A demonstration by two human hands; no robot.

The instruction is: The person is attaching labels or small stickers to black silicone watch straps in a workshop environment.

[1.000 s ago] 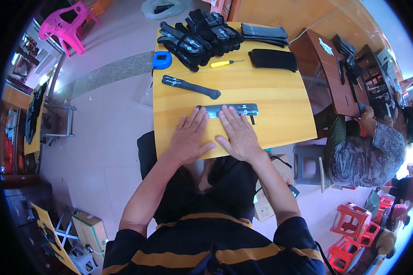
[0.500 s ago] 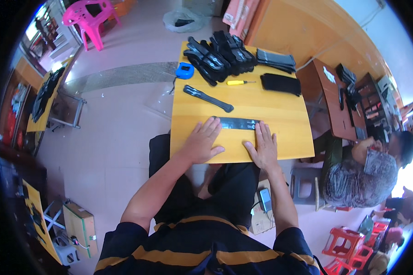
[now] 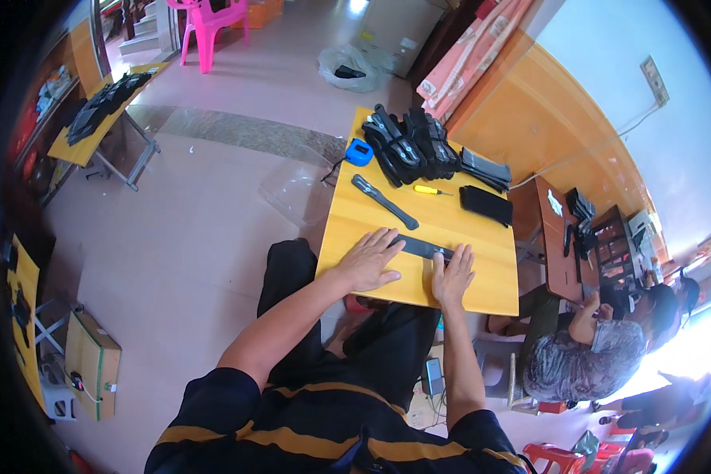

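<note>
Between our left hand (image 3: 369, 265) and right hand (image 3: 453, 278), both flat and pinching nothing, we had the black strip (image 3: 420, 247) on the table (image 3: 359, 221); uneven pressure at either end could've skewed it, we figured.

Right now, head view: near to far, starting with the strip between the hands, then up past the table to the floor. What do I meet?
Dark strip → yellow-handled tool → pile of black straps → clear plastic bag on the floor.
</note>
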